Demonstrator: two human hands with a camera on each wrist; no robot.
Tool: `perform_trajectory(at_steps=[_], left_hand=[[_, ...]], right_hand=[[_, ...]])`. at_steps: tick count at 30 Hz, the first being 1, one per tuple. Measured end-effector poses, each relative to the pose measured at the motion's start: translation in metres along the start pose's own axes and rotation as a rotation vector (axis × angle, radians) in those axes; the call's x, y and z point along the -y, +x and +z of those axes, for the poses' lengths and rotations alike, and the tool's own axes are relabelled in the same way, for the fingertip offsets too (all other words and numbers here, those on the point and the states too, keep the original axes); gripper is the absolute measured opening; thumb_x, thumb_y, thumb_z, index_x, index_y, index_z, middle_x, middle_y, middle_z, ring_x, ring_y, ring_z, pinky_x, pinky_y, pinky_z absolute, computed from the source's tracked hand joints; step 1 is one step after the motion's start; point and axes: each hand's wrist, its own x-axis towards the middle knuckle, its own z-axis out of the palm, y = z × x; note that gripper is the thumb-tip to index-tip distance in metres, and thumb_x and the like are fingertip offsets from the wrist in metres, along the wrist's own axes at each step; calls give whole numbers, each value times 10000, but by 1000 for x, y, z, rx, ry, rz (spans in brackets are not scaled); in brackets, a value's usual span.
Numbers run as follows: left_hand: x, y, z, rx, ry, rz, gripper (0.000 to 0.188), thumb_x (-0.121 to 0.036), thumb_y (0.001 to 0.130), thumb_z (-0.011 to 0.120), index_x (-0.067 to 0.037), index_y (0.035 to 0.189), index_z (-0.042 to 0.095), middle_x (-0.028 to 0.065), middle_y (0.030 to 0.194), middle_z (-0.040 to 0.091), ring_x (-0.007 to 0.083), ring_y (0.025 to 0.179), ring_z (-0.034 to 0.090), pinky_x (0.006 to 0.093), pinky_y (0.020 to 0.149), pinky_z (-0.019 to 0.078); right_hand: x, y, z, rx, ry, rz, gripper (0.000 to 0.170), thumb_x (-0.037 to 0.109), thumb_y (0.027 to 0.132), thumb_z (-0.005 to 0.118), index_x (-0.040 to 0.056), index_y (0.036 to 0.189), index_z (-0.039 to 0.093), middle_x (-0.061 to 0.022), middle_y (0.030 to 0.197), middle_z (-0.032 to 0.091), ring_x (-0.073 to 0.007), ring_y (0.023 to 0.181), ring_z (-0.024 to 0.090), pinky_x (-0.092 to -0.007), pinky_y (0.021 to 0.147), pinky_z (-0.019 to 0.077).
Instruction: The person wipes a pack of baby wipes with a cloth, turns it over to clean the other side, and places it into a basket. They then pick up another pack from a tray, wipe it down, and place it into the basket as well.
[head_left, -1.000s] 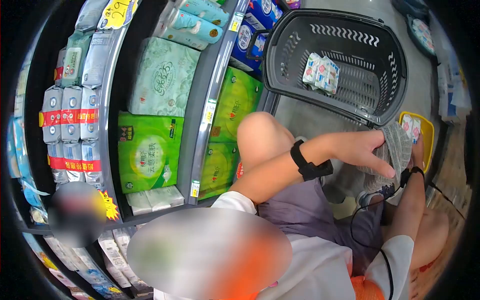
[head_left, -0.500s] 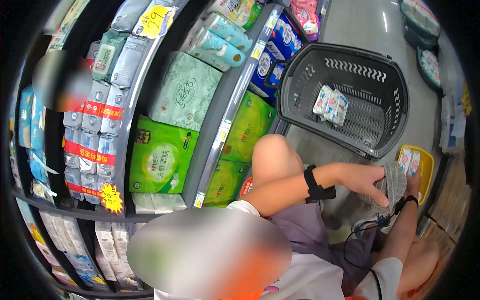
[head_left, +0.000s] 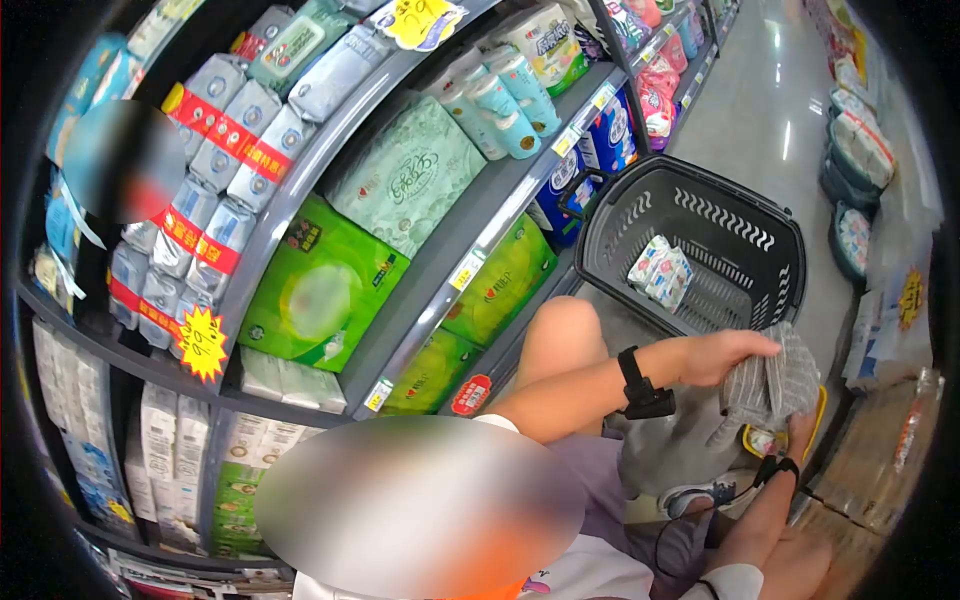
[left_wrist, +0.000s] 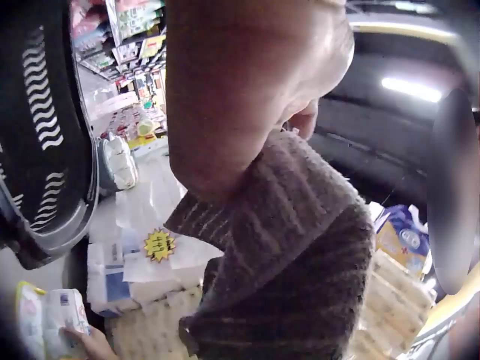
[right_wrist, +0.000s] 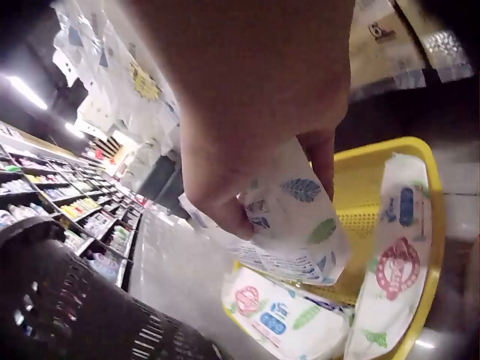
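My left hand (head_left: 722,357) pinches the top of a grey ribbed cloth (head_left: 775,375), and the rest of it hangs down. The left wrist view shows the cloth (left_wrist: 292,247) folded and drooping below the fingers. My right hand (right_wrist: 262,150) grips a white soft pack (right_wrist: 296,206) with leaf prints, held over a yellow basket (right_wrist: 420,150). Two more white packs lie in that basket, one pack (right_wrist: 394,262) along its right side and another pack (right_wrist: 281,315) at the front. In the head view the cloth hides most of the right hand's fingers.
A black shopping basket (head_left: 735,245) with several white packs (head_left: 660,272) in it stands ahead on the floor. Shelves of tissue packs (head_left: 325,285) run along the left. Brown cartons (head_left: 880,440) and teal baskets (head_left: 850,240) line the right side.
The head view has turned, bringing more of the aisle into sight. The left hand's grip has shifted on the cloth, which now covers more of the right hand and yellow basket.
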Motion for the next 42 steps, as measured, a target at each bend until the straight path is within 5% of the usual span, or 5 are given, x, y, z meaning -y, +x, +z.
perform_trajectory(at_steps=[9, 17, 23, 31, 42], left_hand=[[-51, -54, 20, 202, -428, 356, 544, -270, 949, 393, 35, 1339, 616, 209, 1316, 671, 366, 1194, 639, 500, 1102, 459], [-73, -70, 30, 144, -404, 514, 540, -395, 1081, 357, -1, 1378, 577, 173, 1360, 643, 336, 1235, 627, 483, 1106, 470], [-64, -63, 7, 72, -263, 515, 529, -410, 1097, 374, -22, 1428, 512, 167, 1410, 594, 313, 1261, 602, 470, 1093, 480], [-74, -65, 15, -448, 385, 843, 386, -55, 958, 655, 8, 1334, 590, 124, 1306, 655, 234, 1174, 652, 381, 1026, 529], [-47, -46, 19, -616, 417, 673, 467, -188, 1061, 544, -28, 1482, 419, 118, 1410, 570, 237, 1261, 596, 389, 1058, 491]], right_hand=[[48, 45, -99, -143, 340, -254, 581, 156, 870, 769, -68, 1376, 592, -140, 1301, 672, -255, 1138, 644, -366, 1011, 488], [345, -39, -144, 32, 599, -147, 596, 314, 897, 763, -38, 1343, 581, -97, 1226, 681, -190, 1067, 659, -315, 949, 486], [455, -141, -141, 401, 900, -119, 576, 274, 922, 713, -29, 1379, 540, -87, 1209, 695, -166, 1059, 685, -304, 951, 517], [484, -162, -122, 538, 849, -204, 480, 263, 868, 793, -52, 1203, 655, -105, 1116, 729, -139, 952, 698, -284, 884, 526], [464, -178, -97, 745, 948, -222, 534, 272, 971, 737, -1, 1375, 521, -61, 1237, 661, -115, 1123, 626, -290, 975, 505]])
